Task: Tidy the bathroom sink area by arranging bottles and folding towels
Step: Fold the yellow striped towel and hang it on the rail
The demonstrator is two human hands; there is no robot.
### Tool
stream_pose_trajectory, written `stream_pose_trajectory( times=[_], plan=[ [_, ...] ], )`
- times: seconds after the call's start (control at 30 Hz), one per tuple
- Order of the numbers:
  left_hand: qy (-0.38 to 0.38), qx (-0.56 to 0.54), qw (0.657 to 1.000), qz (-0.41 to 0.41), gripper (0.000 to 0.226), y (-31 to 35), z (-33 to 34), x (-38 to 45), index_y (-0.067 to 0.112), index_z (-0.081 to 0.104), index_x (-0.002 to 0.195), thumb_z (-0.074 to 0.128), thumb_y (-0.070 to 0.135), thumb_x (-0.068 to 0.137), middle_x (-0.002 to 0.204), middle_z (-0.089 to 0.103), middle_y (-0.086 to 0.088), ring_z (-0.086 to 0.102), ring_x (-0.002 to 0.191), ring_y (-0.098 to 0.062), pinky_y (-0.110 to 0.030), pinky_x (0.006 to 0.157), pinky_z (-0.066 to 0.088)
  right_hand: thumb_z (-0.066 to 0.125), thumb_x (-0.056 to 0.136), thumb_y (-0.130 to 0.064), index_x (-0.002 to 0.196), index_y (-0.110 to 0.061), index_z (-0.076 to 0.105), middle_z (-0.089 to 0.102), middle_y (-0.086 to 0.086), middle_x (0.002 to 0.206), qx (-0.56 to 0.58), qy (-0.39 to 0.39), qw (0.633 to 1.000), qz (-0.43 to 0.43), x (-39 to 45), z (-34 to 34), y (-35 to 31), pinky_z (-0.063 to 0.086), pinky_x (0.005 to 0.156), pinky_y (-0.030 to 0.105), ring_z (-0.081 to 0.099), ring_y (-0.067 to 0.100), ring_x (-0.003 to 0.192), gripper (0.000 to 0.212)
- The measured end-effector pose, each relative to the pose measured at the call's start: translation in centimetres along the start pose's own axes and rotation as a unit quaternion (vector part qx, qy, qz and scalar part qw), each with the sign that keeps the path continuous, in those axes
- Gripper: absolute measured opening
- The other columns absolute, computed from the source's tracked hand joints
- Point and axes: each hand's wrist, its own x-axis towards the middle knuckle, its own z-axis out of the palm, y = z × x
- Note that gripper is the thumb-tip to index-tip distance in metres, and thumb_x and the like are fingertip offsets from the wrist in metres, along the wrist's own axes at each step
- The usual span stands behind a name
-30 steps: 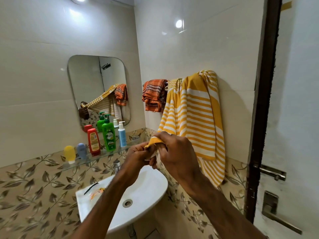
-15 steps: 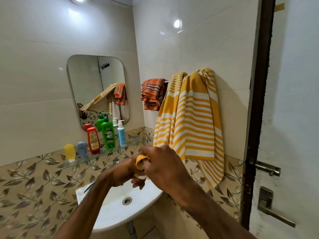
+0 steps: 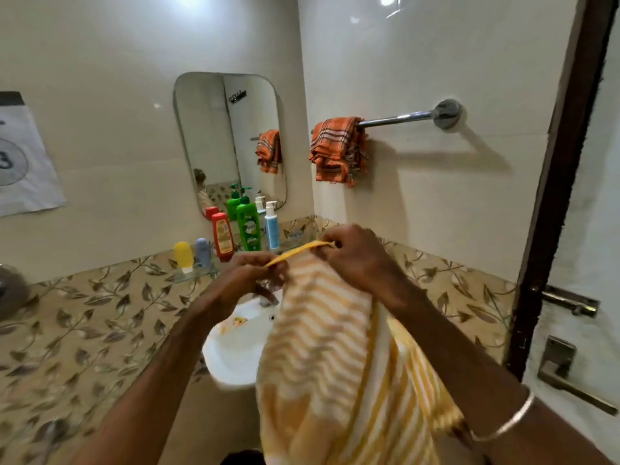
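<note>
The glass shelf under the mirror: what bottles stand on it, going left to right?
Yellow bottle → grey-blue bottle → red bottle → green pump bottle → white-and-blue pump bottle.

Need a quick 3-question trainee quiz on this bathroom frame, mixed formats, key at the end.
1. True or false: the yellow striped towel hangs on the towel rail.
2. Which towel is on the rail? A) orange checked towel B) blue towel C) none
3. Fill in: both the left hand and right hand pinch the striped towel's top ____.

Key: 1 false, it hangs from the hands over the sink; 2 A; 3 edge.
</note>
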Motion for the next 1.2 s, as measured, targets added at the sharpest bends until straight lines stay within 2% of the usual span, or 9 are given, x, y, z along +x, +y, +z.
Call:
stream_pose_trajectory(
  times=[0.13,0.23,0.4,0.5,0.67,0.8,0.93,1.07,1.2],
  plan=[
    [0.082,-0.054,0.995,0.008,0.018,0.7,0.7,-0.1,0.007,0.073,0.097,0.054,0.009,0.098,0.097,0.071,-0.011,0.068,0.091,-0.027,-0.032,0.069,0.058,0.063,0.095,-0.037,0.091,-0.017,0.074,0.067,-0.002,0.085,0.017,-0.002,1.0,-0.004,0.7,-0.2,1.1,0.037,0.059,0.026,0.057,0.015,0.08,0.023],
    [0.109,-0.062,0.992,0.026,0.024,0.6,1.7,-0.7,0.006,0.07,0.11,0.054,0.02,0.099,0.106,0.069,-0.013,0.068,0.091,-0.019,-0.032,0.069,0.06,0.063,0.095,-0.034,0.09,-0.014,0.074,0.065,-0.003,0.081,0.048,-0.016,0.999,0.0,0.3,0.0,1.5,0.037,0.059,0.023,0.057,0.014,0.075,0.023],
    [0.152,-0.088,0.982,0.063,0.026,0.5,2.8,-1.8,0.008,0.069,0.107,0.056,0.029,0.096,0.094,0.068,-0.006,0.067,0.081,-0.013,-0.026,0.063,0.057,0.07,0.089,-0.041,0.089,-0.022,0.075,0.072,-0.003,0.094,0.111,-0.042,0.993,0.003,-0.7,0.0,3.1,0.051,0.083,0.036,0.066,0.016,0.091,0.02],
    [0.162,-0.095,0.979,0.079,0.023,1.5,3.2,-1.9,0.014,0.071,0.103,0.059,0.031,0.094,0.094,0.068,-0.006,0.066,0.081,-0.012,-0.026,0.064,0.057,0.071,0.086,-0.051,0.089,-0.027,0.076,0.074,-0.007,0.092,0.15,-0.054,0.987,-0.007,-1.1,-0.2,3.4,0.056,0.084,0.043,0.07,0.013,0.088,0.024],
    [0.183,-0.062,0.974,0.121,0.011,3.1,3.8,-1.8,0.011,0.07,0.099,0.063,0.018,0.094,0.089,0.067,-0.002,0.065,0.074,-0.003,-0.018,0.06,0.053,0.07,0.09,-0.042,0.09,-0.019,0.076,0.076,0.0,0.089,0.236,-0.041,0.971,-0.001,-1.2,-0.5,4.0,0.057,0.088,0.048,0.07,0.015,0.082,0.024],
    [0.204,-0.021,0.968,0.141,0.022,3.5,4.2,-1.7,0.0,0.07,0.101,0.069,0.019,0.091,0.088,0.07,-0.007,0.067,0.076,-0.01,-0.023,0.066,0.054,0.065,0.095,-0.037,0.091,-0.011,0.072,0.067,0.001,0.082,0.247,-0.026,0.968,-0.026,-1.3,-0.9,4.7,0.052,0.08,0.04,0.06,0.013,0.077,0.027],
    [0.22,-0.006,0.963,0.152,0.029,4.4,4.9,-1.7,-0.002,0.071,0.105,0.07,0.023,0.091,0.096,0.072,-0.017,0.068,0.08,-0.014,-0.025,0.072,0.056,0.062,0.097,-0.035,0.088,-0.014,0.07,0.064,-0.002,0.08,0.276,-0.018,0.96,-0.034,-1.0,-1.4,4.9,0.051,0.08,0.036,0.06,0.011,0.077,0.023],
    [0.231,-0.001,0.96,0.159,0.026,5.6,5.6,-1.2,0.001,0.073,0.102,0.073,0.023,0.088,0.098,0.071,-0.018,0.069,0.091,-0.026,-0.038,0.083,0.058,0.066,0.095,-0.03,0.098,-0.012,0.072,0.071,0.0,0.09,0.314,-0.078,0.945,-0.051,-0.4,-2.4,4.2,0.055,0.07,0.024,0.067,0.009,0.076,0.019],
    [0.225,0.007,0.96,0.164,0.023,7.5,7.2,-0.4,0.0,0.074,0.098,0.076,0.02,0.086,0.092,0.073,-0.016,0.071,0.085,-0.025,-0.037,0.078,0.059,0.063,0.095,-0.037,0.112,-0.014,0.071,0.073,0.004,0.107,0.329,-0.145,0.929,-0.088,-0.2,-2.4,4.2,0.059,0.086,0.033,0.071,0.019,0.099,0.029]
  ],
)
